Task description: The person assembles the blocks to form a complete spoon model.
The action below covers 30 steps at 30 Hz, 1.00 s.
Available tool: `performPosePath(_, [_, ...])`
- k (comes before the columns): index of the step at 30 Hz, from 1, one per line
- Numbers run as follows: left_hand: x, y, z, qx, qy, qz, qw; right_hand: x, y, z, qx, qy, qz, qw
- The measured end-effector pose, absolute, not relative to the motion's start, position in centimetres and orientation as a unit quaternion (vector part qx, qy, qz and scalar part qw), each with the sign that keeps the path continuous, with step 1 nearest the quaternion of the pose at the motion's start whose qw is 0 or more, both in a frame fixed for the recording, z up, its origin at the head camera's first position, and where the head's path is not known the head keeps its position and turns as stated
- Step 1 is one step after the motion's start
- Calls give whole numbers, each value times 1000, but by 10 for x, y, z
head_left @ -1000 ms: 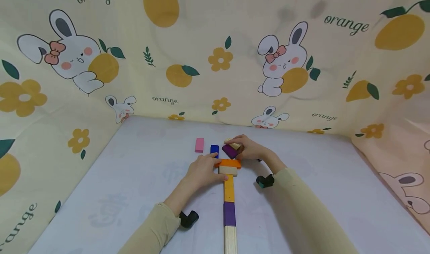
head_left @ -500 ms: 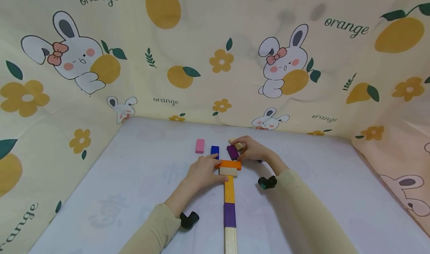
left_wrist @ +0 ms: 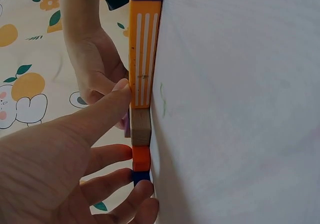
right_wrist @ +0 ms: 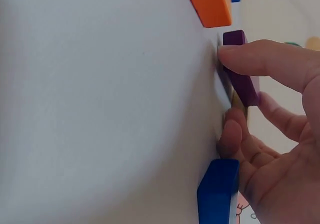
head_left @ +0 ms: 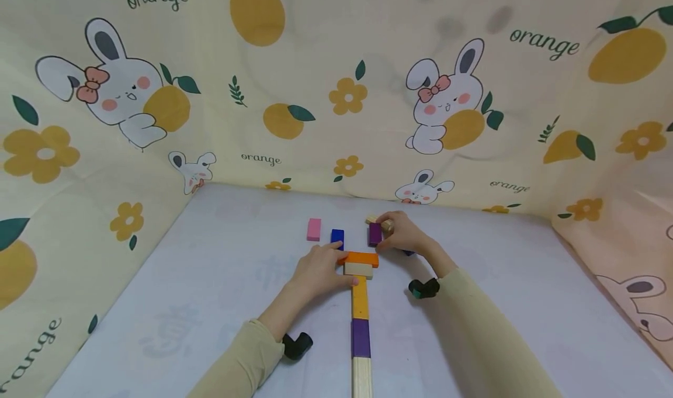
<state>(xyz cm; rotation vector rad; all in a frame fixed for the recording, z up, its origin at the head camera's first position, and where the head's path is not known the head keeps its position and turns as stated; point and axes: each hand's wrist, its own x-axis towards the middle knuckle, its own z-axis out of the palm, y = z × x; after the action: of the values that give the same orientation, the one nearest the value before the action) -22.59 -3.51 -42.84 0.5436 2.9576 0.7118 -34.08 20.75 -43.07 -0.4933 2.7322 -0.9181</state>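
A dark purple block [head_left: 375, 234] is pinched between the thumb and fingers of my right hand [head_left: 406, 235]. In the right wrist view, the thumb lies across its near side. A pale wooden piece [head_left: 388, 225] shows behind it, partly hidden by that hand. My left hand [head_left: 318, 272] rests along a line of blocks with its fingers extended. Its thumb touches the yellow-orange block [left_wrist: 142, 59], and its fingertips reach the orange block [left_wrist: 141, 157] and blue block [left_wrist: 140, 176]. A small wooden block [head_left: 358, 270] sits between the yellow-orange and orange ones.
The line runs toward me with a purple block [head_left: 360, 338] and a long pale wooden block [head_left: 362, 377]. A pink block [head_left: 314, 229] lies at the back left. Another blue block [right_wrist: 218, 191] lies by my right hand. A patterned cloth [head_left: 294, 65] stands behind the white table [head_left: 210, 281].
My right hand has turned the dark purple block from slanted to upright in the head view and shifted it right, away from the blue one. The left hand stays on the line.
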Motion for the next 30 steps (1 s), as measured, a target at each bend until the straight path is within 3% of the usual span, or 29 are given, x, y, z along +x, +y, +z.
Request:
performPosePath(8, [-226, -33, -428, 174, 958, 225, 24, -329, 218, -428, -154, 915, -364, 79])
performPosePath(30, [-226, -36, -430, 172, 958, 229, 28, -327, 221, -432, -177, 912, -352, 118])
